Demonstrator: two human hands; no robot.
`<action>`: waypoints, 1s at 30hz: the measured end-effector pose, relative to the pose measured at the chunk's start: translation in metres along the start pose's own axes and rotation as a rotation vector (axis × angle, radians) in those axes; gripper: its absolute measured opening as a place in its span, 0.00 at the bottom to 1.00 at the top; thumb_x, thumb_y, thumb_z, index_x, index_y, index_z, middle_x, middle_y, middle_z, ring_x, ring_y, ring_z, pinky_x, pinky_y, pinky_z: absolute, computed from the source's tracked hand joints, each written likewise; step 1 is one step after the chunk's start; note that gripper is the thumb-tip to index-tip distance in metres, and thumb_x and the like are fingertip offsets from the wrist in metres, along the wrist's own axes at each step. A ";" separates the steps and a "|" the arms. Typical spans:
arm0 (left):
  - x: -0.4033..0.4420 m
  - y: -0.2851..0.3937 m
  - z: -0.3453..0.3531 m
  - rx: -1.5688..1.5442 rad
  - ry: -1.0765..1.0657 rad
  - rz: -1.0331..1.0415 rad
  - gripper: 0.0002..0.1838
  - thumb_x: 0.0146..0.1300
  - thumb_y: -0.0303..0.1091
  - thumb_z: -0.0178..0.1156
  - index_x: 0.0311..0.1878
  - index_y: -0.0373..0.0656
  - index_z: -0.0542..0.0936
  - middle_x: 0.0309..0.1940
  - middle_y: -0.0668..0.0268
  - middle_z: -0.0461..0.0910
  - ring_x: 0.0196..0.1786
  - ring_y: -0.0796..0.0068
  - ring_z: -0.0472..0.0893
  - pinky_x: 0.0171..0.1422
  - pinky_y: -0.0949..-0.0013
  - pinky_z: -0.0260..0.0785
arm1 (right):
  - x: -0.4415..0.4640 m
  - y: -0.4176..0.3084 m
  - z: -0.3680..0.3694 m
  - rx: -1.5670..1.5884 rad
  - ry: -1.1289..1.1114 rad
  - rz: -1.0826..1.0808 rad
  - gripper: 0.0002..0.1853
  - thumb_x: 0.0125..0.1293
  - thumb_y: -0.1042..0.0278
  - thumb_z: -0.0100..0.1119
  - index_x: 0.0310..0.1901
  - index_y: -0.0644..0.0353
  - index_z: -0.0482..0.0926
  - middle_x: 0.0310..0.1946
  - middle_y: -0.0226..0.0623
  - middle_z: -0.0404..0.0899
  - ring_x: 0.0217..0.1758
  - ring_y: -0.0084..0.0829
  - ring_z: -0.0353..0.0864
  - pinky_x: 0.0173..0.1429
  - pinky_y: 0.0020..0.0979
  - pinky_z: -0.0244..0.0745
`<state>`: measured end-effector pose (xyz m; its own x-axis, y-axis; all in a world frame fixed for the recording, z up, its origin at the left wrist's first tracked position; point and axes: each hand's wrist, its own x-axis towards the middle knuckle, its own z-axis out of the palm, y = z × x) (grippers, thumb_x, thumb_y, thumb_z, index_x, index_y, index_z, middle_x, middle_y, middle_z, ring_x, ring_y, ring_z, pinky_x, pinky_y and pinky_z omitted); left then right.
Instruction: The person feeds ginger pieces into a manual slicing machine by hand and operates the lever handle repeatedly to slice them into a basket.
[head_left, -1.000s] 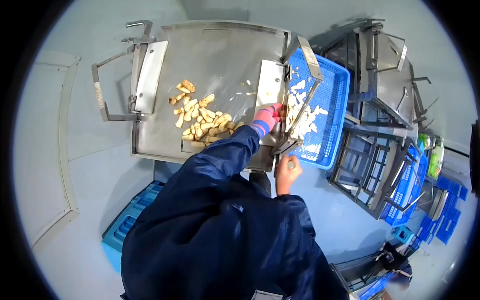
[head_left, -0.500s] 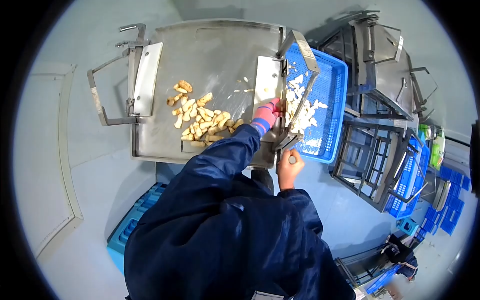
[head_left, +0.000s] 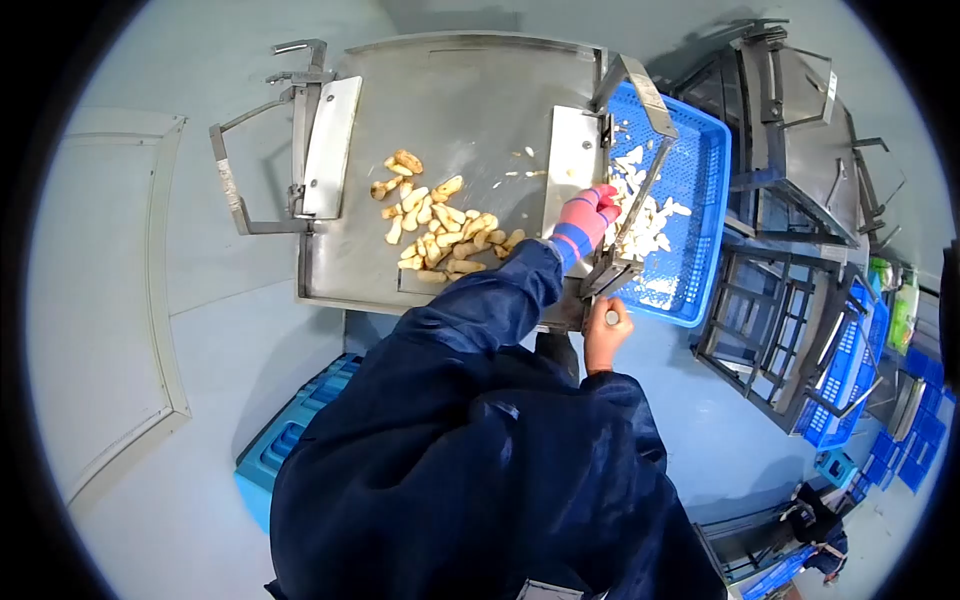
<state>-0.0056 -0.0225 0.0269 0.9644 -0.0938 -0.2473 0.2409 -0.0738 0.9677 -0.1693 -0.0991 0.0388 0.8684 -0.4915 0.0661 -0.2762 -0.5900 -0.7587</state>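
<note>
My left hand point(head_left: 588, 214), in a pink glove with blue stripes, rests at the white plate point(head_left: 573, 160) beside the hinged cutter point(head_left: 648, 190). Its fingers are bent together at the cutter's edge; what they hold, if anything, is hidden. My bare right hand point(head_left: 607, 332) is closed around the cutter's round handle point(head_left: 612, 317) at the near end. Several long, pale brown pieces that look like king oyster mushrooms point(head_left: 442, 238) lie piled on the steel table point(head_left: 480, 90), left of my gloved hand. White sliced pieces point(head_left: 650, 225) lie beyond the cutter in a blue basket point(head_left: 705, 200).
A second hinged cutter point(head_left: 310, 150) is fixed to the table's left edge. Steel tables and frames point(head_left: 765, 310) stand at right, with more blue baskets point(head_left: 850, 370). A turquoise crate point(head_left: 290, 430) sits on the floor at left. Another person point(head_left: 815, 530) is at lower right.
The whole view has shifted, so the scene sits further right. My left hand has moved slightly toward the cutter's edge. My right hand stays on the handle.
</note>
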 end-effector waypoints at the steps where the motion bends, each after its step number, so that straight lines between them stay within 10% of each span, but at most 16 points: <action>1: -0.007 0.021 -0.017 0.101 -0.011 0.095 0.16 0.56 0.33 0.60 0.49 0.41 0.76 0.33 0.64 0.79 0.31 0.72 0.76 0.39 0.70 0.70 | 0.002 0.001 -0.004 0.036 -0.027 -0.040 0.17 0.61 0.70 0.54 0.15 0.62 0.64 0.09 0.27 0.62 0.15 0.16 0.60 0.19 0.26 0.55; 4: 0.002 0.008 -0.105 0.824 0.248 0.358 0.18 0.47 0.41 0.65 0.43 0.49 0.79 0.41 0.59 0.78 0.45 0.57 0.77 0.50 0.60 0.70 | 0.000 0.020 0.004 -0.027 0.000 -0.027 0.17 0.60 0.70 0.54 0.15 0.62 0.64 0.09 0.28 0.63 0.14 0.16 0.61 0.19 0.25 0.56; 6: 0.009 0.007 -0.170 1.362 0.119 -0.059 0.14 0.48 0.40 0.59 0.38 0.48 0.80 0.38 0.58 0.78 0.44 0.58 0.77 0.46 0.60 0.70 | -0.003 0.027 0.010 -0.063 0.049 0.037 0.17 0.60 0.71 0.55 0.15 0.62 0.65 0.09 0.28 0.64 0.14 0.16 0.62 0.19 0.25 0.57; 9: 0.004 -0.021 -0.214 1.678 0.149 -0.057 0.12 0.50 0.41 0.58 0.37 0.48 0.80 0.37 0.60 0.78 0.40 0.59 0.78 0.44 0.62 0.70 | -0.005 0.017 0.012 -0.043 0.083 0.046 0.16 0.60 0.71 0.55 0.16 0.62 0.66 0.09 0.28 0.64 0.15 0.16 0.62 0.20 0.26 0.57; 13: -0.001 -0.009 -0.155 0.758 0.175 0.162 0.18 0.52 0.42 0.62 0.42 0.40 0.76 0.38 0.55 0.80 0.41 0.59 0.79 0.46 0.60 0.70 | 0.001 -0.001 -0.001 -0.011 0.095 -0.098 0.14 0.59 0.71 0.56 0.18 0.64 0.68 0.09 0.30 0.66 0.16 0.17 0.63 0.20 0.27 0.59; 15: 0.002 0.000 -0.102 0.273 -0.107 -0.179 0.21 0.54 0.44 0.63 0.45 0.38 0.75 0.37 0.53 0.80 0.41 0.57 0.80 0.46 0.61 0.70 | 0.002 -0.010 -0.013 -0.010 0.056 -0.107 0.14 0.59 0.71 0.57 0.18 0.64 0.68 0.09 0.31 0.67 0.16 0.17 0.64 0.20 0.27 0.59; 19: -0.002 -0.024 -0.026 0.655 0.149 0.257 0.17 0.60 0.40 0.58 0.48 0.40 0.75 0.39 0.53 0.79 0.40 0.56 0.79 0.45 0.61 0.70 | 0.010 -0.012 -0.017 -0.055 0.029 -0.129 0.15 0.58 0.70 0.58 0.17 0.64 0.68 0.08 0.32 0.66 0.16 0.16 0.62 0.20 0.28 0.59; 30: -0.015 -0.050 -0.003 0.267 0.092 0.034 0.20 0.56 0.25 0.59 0.54 0.45 0.74 0.31 0.64 0.78 0.33 0.71 0.75 0.42 0.70 0.69 | 0.018 -0.054 -0.030 0.216 -0.019 0.144 0.13 0.55 0.71 0.58 0.18 0.66 0.68 0.11 0.47 0.64 0.13 0.29 0.59 0.21 0.35 0.60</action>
<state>-0.0315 -0.0145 -0.0176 0.9801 -0.0114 -0.1982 0.1832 -0.3318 0.9254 -0.1513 -0.0953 0.1003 0.8349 -0.5468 -0.0633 -0.3049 -0.3637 -0.8802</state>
